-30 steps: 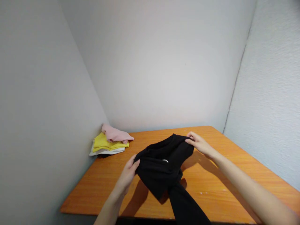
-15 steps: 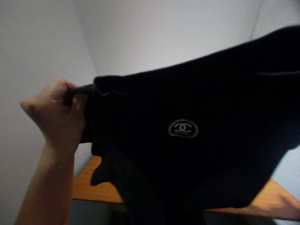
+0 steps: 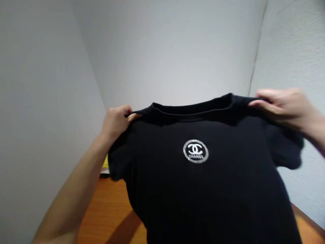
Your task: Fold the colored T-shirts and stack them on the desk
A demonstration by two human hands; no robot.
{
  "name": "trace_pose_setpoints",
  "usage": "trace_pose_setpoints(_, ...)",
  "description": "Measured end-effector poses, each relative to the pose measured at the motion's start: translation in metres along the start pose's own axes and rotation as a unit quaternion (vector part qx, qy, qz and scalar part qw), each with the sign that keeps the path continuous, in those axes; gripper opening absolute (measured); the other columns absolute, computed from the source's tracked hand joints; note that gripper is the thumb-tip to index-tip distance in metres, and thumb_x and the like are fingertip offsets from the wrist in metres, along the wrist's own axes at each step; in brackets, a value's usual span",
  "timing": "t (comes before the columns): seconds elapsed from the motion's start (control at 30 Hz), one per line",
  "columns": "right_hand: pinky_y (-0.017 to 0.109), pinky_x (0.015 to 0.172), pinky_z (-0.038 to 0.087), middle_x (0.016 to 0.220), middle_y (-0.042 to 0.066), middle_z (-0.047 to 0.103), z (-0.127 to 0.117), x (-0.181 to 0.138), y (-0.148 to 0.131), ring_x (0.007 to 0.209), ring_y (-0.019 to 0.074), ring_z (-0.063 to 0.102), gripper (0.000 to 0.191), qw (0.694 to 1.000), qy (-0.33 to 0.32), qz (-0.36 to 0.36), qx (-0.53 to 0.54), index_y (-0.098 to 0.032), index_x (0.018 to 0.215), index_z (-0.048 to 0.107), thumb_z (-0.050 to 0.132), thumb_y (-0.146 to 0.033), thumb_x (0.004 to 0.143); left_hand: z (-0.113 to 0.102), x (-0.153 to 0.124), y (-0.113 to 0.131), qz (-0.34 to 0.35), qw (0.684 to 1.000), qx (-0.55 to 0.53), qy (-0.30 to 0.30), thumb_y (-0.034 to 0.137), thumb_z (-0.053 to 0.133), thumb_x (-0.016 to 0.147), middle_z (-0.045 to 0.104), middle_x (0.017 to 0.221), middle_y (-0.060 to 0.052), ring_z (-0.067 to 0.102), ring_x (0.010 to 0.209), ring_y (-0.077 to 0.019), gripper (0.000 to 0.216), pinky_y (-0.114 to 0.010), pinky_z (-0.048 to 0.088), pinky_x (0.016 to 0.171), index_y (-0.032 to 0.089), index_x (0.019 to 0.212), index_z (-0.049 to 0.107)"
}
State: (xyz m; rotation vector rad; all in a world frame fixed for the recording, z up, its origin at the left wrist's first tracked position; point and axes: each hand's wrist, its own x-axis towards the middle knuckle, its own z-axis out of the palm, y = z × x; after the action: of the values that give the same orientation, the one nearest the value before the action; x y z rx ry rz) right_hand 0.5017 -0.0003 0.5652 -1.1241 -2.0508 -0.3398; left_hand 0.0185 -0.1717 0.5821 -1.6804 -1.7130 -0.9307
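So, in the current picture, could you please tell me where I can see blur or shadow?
Head view: the right hand looks smeared; the black shirt is very dark low down, its round logo legible; a shadow falls on the table.

The walls [image 3: 167, 51] are dimly lit, the right hand [image 3: 286, 106] blurred, the wooden table [image 3: 106, 200] shadowed toward its left edge.
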Motion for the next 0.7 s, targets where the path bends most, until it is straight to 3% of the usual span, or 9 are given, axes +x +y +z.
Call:
trace_pose_setpoints(0.1, 0.025, 0.061, 0.030, 0.069, 0.002, 0.057, -0.011, 0.055, -0.078, 0.062, 0.0145, 0.047, 0.035, 0.992, -0.069, 0.037, -0.095, -0.020, 0.083, 0.055, 0.056, -0.053, 0.094, -0.003, 0.073, -0.019, -0.025, 0.996, -0.060, -0.063, 0.045, 0.065, 0.085, 0.068, 0.089, -0.010, 0.061, 0.081, -0.0193, 0.033, -0.028, 0.043, 0.074, 0.014, 0.096, 0.062)
trace_pose_setpoints(0.13, 0.025, 0.064, 0.033, 0.080, 0.007, 0.062, -0.009, 0.065, -0.098, 0.070, 0.0166, 0.053, 0.034, 0.990, -0.080, 0.050, -0.102, -0.017, 0.095, 0.058, 0.054, -0.050, 0.096, -0.005, 0.083, -0.020, -0.022, 0.993, -0.083, -0.082, 0.045, 0.062, 0.088, 0.067, 0.095, -0.012, 0.061, 0.086, -0.0200, 0.036, -0.030, 0.044, 0.080, 0.011, 0.100, 0.061)
trace_pose_setpoints(0.2, 0.029, 0.076, 0.041, 0.105, 0.016, 0.065, 0.006, 0.061, -0.127, 0.091, 0.0221, 0.059, 0.039, 0.989, -0.101, 0.056, -0.095, -0.011, 0.112, 0.057, 0.056, -0.046, 0.096, -0.009, 0.079, -0.017, -0.006, 0.986, -0.121, -0.112, 0.045, 0.055, 0.093, 0.065, 0.103, -0.013, 0.061, 0.093, -0.0191, 0.038, -0.033, 0.046, 0.086, 0.009, 0.104, 0.060)
trace_pose_setpoints(0.27, 0.033, 0.088, 0.043, 0.117, 0.018, 0.063, 0.032, 0.023, -0.142, 0.105, 0.0266, 0.059, 0.041, 0.987, -0.133, 0.044, -0.077, -0.011, 0.117, 0.058, 0.063, -0.043, 0.092, -0.007, 0.047, -0.013, 0.003, 0.981, -0.138, -0.135, 0.044, 0.054, 0.095, 0.064, 0.108, -0.009, 0.062, 0.095, -0.0188, 0.036, -0.036, 0.049, 0.088, 0.010, 0.107, 0.061)
trace_pose_setpoints(0.37, 0.041, 0.103, 0.042, 0.127, 0.014, 0.060, 0.077, -0.078, -0.150, 0.117, 0.0291, 0.056, 0.047, 0.971, -0.235, 0.023, 0.047, -0.018, 0.126, 0.060, 0.054, -0.051, 0.093, 0.005, -0.024, -0.009, -0.003, 0.975, -0.148, -0.168, 0.041, 0.057, 0.094, 0.061, 0.118, -0.007, 0.061, 0.102, -0.0220, 0.034, -0.043, 0.052, 0.089, 0.016, 0.116, 0.060)
trace_pose_setpoints(0.5, 0.049, 0.117, 0.027, 0.155, 0.006, 0.028, 0.109, -0.201, -0.159, 0.143, 0.0323, 0.024, 0.073, 0.934, -0.331, 0.074, 0.115, -0.028, 0.148, 0.042, 0.053, -0.066, 0.087, 0.028, -0.110, -0.015, -0.010, 0.961, -0.151, -0.230, 0.047, 0.055, 0.093, 0.059, 0.131, -0.009, 0.055, 0.120, -0.0303, 0.041, -0.047, 0.045, 0.099, 0.020, 0.123, 0.061)
trace_pose_setpoints(0.6, 0.052, 0.120, 0.019, 0.158, -0.001, 0.017, 0.106, -0.236, -0.166, 0.145, 0.0303, 0.013, 0.073, 0.933, -0.333, 0.083, 0.105, -0.036, 0.152, 0.030, 0.049, -0.066, 0.089, 0.046, -0.146, -0.032, -0.003, 0.936, -0.112, -0.333, 0.048, 0.046, 0.094, 0.051, 0.144, -0.012, 0.044, 0.135, -0.0330, 0.050, -0.048, 0.037, 0.108, 0.019, 0.133, 0.058)
trace_pose_setpoints(0.7, 0.054, 0.119, 0.018, 0.157, -0.001, 0.022, 0.096, -0.225, -0.161, 0.145, 0.0300, 0.018, 0.066, 0.929, -0.343, 0.076, 0.115, -0.036, 0.150, 0.034, 0.047, -0.064, 0.091, 0.056, -0.152, -0.044, 0.029, 0.896, 0.025, -0.443, 0.048, 0.043, 0.093, 0.031, 0.155, -0.015, 0.025, 0.145, -0.0325, 0.061, -0.055, 0.016, 0.117, 0.015, 0.145, 0.044)
